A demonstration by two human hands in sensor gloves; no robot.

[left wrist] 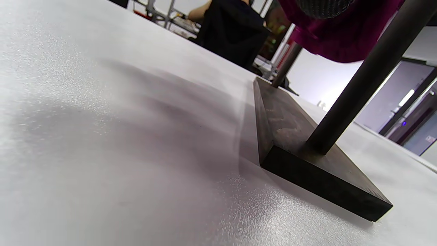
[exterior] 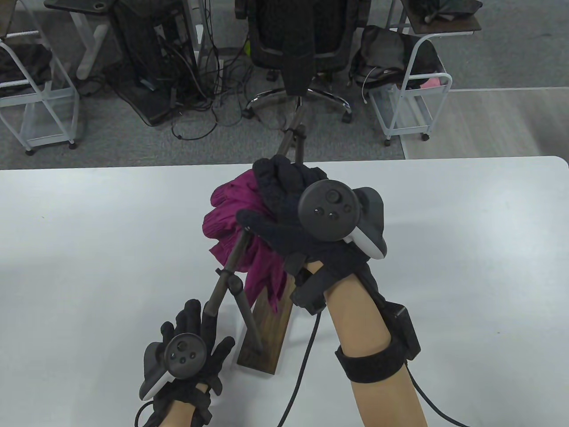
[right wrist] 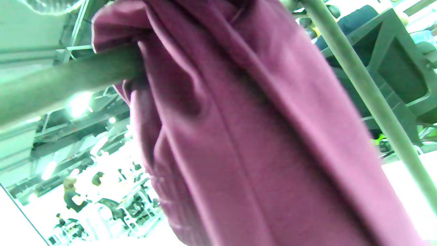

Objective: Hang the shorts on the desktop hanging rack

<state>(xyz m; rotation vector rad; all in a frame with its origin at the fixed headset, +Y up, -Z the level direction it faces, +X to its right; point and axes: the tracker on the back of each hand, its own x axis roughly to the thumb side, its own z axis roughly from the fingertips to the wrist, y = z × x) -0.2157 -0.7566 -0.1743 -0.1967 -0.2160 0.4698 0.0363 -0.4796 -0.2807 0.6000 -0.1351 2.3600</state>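
The magenta shorts (exterior: 231, 222) are bunched over the rack's top bar (exterior: 234, 255), part of the cloth hanging down toward the wooden base (exterior: 266, 331). My right hand (exterior: 278, 209) grips the shorts from above at the bar. In the right wrist view the shorts (right wrist: 245, 136) drape over the bar (right wrist: 61, 80). My left hand (exterior: 195, 329) rests flat on the table beside the base, fingers spread, next to the rack's near end. The left wrist view shows the base (left wrist: 307, 164), an upright post (left wrist: 362, 78) and the shorts (left wrist: 341, 30) above.
The white table (exterior: 89, 267) spreads wide on both sides of the rack. A cable (exterior: 306, 356) runs down from my right wrist across the table. Beyond the far edge stand an office chair (exterior: 298, 40) and white carts (exterior: 409, 89).
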